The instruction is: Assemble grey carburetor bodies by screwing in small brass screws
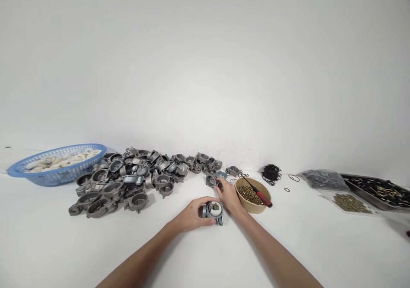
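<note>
My left hand (193, 214) is wrapped around a grey metal carburetor body (208, 213), with a white ring-shaped float (215, 209) facing up on it. It is held low over the white table, in front of me. Just beyond, my right hand (228, 195) reaches forward with thumb and fingers pinched at the edge of a small grey metal float bowl (210, 180). A second bluish metal cup (221, 174) lies right behind those fingertips. The grip itself is partly hidden by the fingers.
Many grey metal castings (137, 179) are heaped left of centre, beside a blue basket (57, 179) of white parts. At right stand a bowl (256, 209) of brass screws with a red-handled screwdriver (262, 197), black rings (271, 172), bagged parts (323, 180) and a metal tray (381, 202).
</note>
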The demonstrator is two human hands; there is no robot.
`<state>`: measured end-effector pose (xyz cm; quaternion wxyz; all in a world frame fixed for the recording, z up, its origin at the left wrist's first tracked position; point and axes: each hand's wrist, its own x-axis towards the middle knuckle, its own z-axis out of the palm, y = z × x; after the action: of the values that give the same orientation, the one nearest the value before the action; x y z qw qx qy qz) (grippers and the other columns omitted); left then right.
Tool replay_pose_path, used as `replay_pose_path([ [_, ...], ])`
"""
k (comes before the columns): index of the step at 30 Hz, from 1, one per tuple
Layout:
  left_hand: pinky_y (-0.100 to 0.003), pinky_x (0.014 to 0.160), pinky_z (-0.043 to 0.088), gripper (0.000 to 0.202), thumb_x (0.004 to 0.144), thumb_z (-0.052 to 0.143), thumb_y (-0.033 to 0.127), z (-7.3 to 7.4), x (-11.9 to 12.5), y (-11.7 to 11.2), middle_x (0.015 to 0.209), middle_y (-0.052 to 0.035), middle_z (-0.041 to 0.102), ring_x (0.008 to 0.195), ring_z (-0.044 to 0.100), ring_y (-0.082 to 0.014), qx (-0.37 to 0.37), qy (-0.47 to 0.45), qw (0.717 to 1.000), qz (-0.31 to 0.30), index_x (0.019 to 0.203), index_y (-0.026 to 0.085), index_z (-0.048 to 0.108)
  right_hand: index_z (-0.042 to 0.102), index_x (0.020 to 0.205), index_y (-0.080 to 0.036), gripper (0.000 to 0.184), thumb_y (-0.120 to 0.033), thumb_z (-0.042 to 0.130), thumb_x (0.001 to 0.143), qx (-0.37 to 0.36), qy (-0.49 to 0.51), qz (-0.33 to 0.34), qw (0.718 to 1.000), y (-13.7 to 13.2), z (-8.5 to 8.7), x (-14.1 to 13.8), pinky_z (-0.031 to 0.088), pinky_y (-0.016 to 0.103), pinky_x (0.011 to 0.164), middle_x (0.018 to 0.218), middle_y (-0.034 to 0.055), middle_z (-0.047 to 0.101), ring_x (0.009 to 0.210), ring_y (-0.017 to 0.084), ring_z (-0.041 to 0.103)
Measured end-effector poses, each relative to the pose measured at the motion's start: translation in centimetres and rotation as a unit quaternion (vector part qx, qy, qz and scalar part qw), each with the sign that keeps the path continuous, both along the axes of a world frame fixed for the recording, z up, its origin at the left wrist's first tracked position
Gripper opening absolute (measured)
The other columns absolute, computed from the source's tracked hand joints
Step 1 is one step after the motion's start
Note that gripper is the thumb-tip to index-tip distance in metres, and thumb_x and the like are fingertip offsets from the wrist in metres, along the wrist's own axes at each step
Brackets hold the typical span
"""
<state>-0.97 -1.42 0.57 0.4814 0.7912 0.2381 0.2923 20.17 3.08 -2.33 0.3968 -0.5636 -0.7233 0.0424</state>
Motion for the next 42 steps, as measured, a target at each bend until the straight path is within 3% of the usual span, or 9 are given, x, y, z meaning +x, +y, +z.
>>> replay_pose_path([
  [5, -0.043, 0.105, 0.04, 0.059, 0.075, 0.081, 0.037, -0.5, -0.4, 1.0, 0.137, -0.0126, 0.055, 0.126, 0.052, -0.0331, -0.036, -0.04, 0.998, -0.035, 0.129, 0.022, 0.065, 0.064, 0.111, -0.02, 0.031, -0.024, 0.065, 0.08, -0.009, 0.069, 0.013, 0.998, -0.8, 0.4, 0.1, 0.056, 0.037, 0.077, 0.095, 0.0071, 0.076, 0.083, 0.024, 0.072],
  [11, -0.044, 0.107, 0.038, 0.059, 0.072, 0.082, 0.03, -0.7, -0.7, 1.9, 0.14, -0.0123, 0.055, 0.131, 0.048, -0.0346, -0.131, -0.069, 0.988, -0.043, 0.128, 0.022, 0.064, 0.069, 0.091, -0.018, 0.017, -0.028, 0.068, 0.077, -0.029, 0.137, 0.023, 0.99, -2.5, 1.4, -0.4, 0.058, 0.038, 0.071, 0.08, 0.0073, 0.075, 0.073, 0.025, 0.072],
  [15, -0.043, 0.104, 0.038, 0.052, 0.073, 0.079, 0.025, -0.6, -0.9, 2.0, 0.136, -0.0108, 0.058, 0.129, 0.05, -0.0314, -0.166, -0.09, 0.981, -0.05, 0.122, 0.022, 0.061, 0.068, 0.09, -0.017, 0.019, -0.033, 0.067, 0.079, -0.007, 0.171, 0.031, 0.985, -3.5, 2.0, -0.1, 0.061, 0.038, 0.073, 0.09, 0.0098, 0.075, 0.082, 0.025, 0.073],
  [18, -0.039, 0.1, 0.04, 0.041, 0.076, 0.077, 0.028, -0.7, -0.9, 2.1, 0.131, -0.0105, 0.06, 0.125, 0.052, -0.0285, -0.184, -0.123, 0.974, -0.05, 0.112, 0.021, 0.059, 0.068, 0.093, -0.018, 0.021, -0.036, 0.068, 0.083, 0.043, 0.198, 0.077, 0.976, -4.6, 2.5, 0.6, 0.063, 0.038, 0.076, 0.098, 0.0119, 0.073, 0.091, 0.026, 0.072],
  [22, -0.038, 0.093, 0.041, 0.038, 0.078, 0.077, 0.03, -1.1, -0.6, 2.2, 0.118, -0.0095, 0.066, 0.111, 0.06, -0.026, -0.215, -0.143, 0.965, -0.044, 0.107, 0.02, 0.054, 0.07, 0.091, -0.021, 0.011, -0.031, 0.068, 0.086, 0.134, 0.095, 0.129, 0.978, -6.4, 2.6, 2.0, 0.061, 0.041, 0.084, 0.108, 0.0116, 0.072, 0.102, 0.026, 0.069],
  [28, -0.038, 0.093, 0.04, 0.045, 0.078, 0.077, 0.031, -1.4, -0.4, 2.1, 0.123, -0.0099, 0.065, 0.112, 0.06, -0.0256, -0.228, -0.15, 0.961, -0.036, 0.114, 0.022, 0.051, 0.069, 0.091, -0.023, 0.006, -0.02, 0.064, 0.09, 0.22, 0.029, 0.141, 0.965, -7.5, 2.7, 2.8, 0.059, 0.04, 0.087, 0.111, 0.0103, 0.071, 0.103, 0.024, 0.068],
  [33, -0.04, 0.095, 0.04, 0.052, 0.081, 0.074, 0.03, -1.2, -0.5, 2.0, 0.121, -0.0106, 0.064, 0.112, 0.059, -0.0269, -0.22, -0.134, 0.966, -0.024, 0.127, 0.023, 0.05, 0.069, 0.093, -0.022, 0.019, -0.012, 0.053, 0.094, 0.233, -0.049, 0.183, 0.954, -7.4, 3.0, 3.1, 0.06, 0.038, 0.087, 0.12, 0.0122, 0.067, 0.11, 0.023, 0.066],
  [38, -0.042, 0.097, 0.042, 0.07, 0.074, 0.072, 0.019, -0.8, -0.8, 1.9, 0.144, -0.0113, 0.05, 0.132, 0.046, -0.0317, -0.207, -0.151, 0.965, -0.054, 0.138, 0.03, 0.045, 0.066, 0.097, -0.022, 0.024, -0.008, 0.047, 0.095, 0.219, -0.123, 0.205, 0.946, -7.4, 2.7, 3.9, 0.057, 0.041, 0.097, 0.127, 0.013, 0.062, 0.122, 0.023, 0.06],
  [42, -0.044, 0.101, 0.041, 0.074, 0.072, 0.076, 0.023, -0.3, -0.8, 1.3, 0.149, -0.0115, 0.044, 0.138, 0.038, -0.0347, -0.151, -0.141, 0.975, -0.078, 0.14, 0.028, 0.047, 0.064, 0.1, -0.022, 0.026, -0.005, 0.045, 0.094, 0.195, -0.152, 0.205, 0.947, -7.9, 2.7, 3.9, 0.054, 0.041, 0.1, 0.129, 0.0141, 0.059, 0.128, 0.024, 0.055],
])
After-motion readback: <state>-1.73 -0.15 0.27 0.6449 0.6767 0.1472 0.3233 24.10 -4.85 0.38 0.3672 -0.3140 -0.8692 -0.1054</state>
